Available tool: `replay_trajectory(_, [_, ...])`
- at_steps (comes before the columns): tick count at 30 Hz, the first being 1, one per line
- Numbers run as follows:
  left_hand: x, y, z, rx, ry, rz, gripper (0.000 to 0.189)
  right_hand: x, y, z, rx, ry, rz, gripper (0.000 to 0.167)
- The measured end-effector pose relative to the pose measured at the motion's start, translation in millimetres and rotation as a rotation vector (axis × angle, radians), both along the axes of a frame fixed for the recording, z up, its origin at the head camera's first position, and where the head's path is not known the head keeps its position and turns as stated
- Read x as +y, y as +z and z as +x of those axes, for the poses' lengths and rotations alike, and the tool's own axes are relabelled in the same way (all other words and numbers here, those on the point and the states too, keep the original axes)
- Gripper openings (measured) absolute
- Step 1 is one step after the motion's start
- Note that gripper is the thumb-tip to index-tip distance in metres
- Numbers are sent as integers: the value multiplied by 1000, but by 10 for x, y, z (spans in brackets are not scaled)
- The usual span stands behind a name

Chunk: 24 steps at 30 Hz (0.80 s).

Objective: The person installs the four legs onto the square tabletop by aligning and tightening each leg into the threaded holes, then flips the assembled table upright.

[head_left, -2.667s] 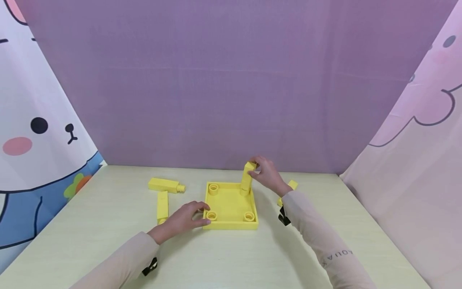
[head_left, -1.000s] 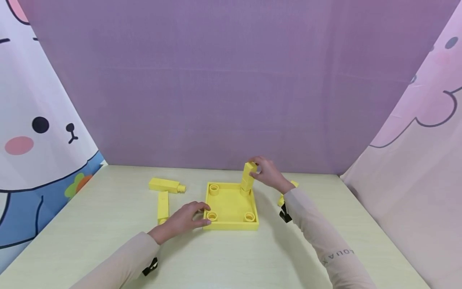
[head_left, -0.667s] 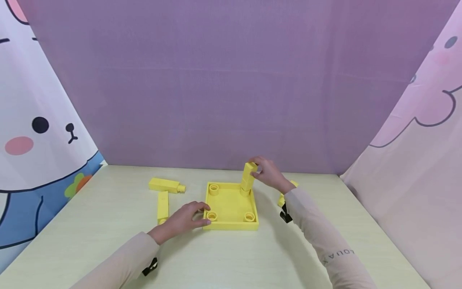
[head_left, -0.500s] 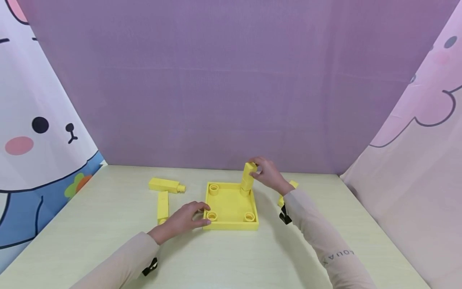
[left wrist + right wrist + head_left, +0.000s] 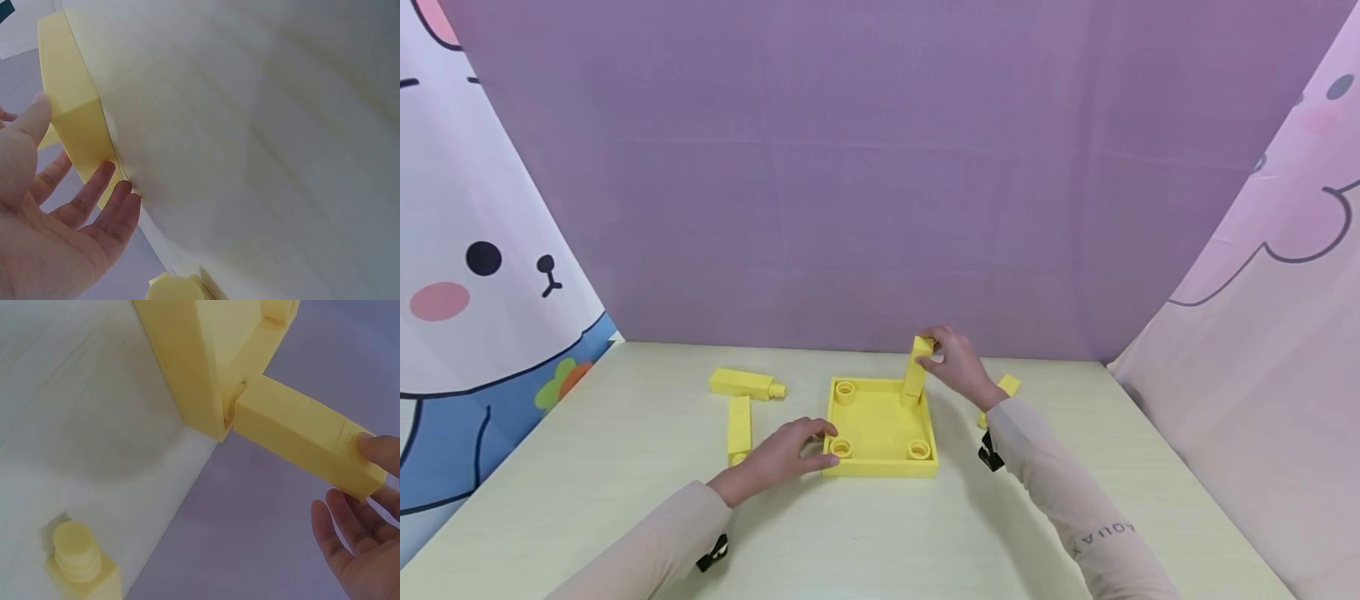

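A yellow square plastic tabletop [image 5: 880,421] with raised walls lies with its hollow side up and a round socket in each corner. My left hand [image 5: 782,457] holds its near left corner, thumb at the front wall and fingers along the left wall. My right hand [image 5: 957,364] pinches the top of a yellow table leg [image 5: 915,371] between thumb and fingers. That leg stands nearly upright at the far right socket; in the right wrist view its lower end [image 5: 247,409] meets the socket with a slight tilt, and the threaded tip is hidden.
Two loose yellow legs, one lying crosswise [image 5: 741,383] and one lengthwise [image 5: 739,425], are left of the tabletop. Another leg [image 5: 1009,385] lies at the right, partly behind the right forearm; its threaded end [image 5: 78,550] shows in the right wrist view. A purple cloth [image 5: 865,183] hangs behind the table.
The leg has turned in the right hand's fingers, showing a different face and leaning slightly differently. The right wrist has shifted a little. The left hand and tabletop stay in place.
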<state>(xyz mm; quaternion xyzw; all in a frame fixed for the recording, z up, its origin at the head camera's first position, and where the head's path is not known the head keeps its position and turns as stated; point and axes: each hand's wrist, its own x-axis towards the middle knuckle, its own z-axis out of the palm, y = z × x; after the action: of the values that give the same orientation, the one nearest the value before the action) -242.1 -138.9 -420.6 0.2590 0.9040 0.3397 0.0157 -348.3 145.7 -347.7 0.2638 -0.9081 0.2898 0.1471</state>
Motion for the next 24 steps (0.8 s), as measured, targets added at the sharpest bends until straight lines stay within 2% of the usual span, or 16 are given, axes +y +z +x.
replay_trajectory(6, [-2,0,-7,0,0,-5,42,33,57,-29,-9,56,38,35])
replay_trajectory(13, [-6,-1,-15,-1,-1,-5,42,72,118,-63,33,112,87,32])
replay_trajectory(19, [-16,-9,-23,0,-3,-11,42,70,98,-61,40,106,76,31])
replay_trajectory(24, [-23,-21,-35,16,-9,-13,40,15,80,-7,-17,55,25,32])
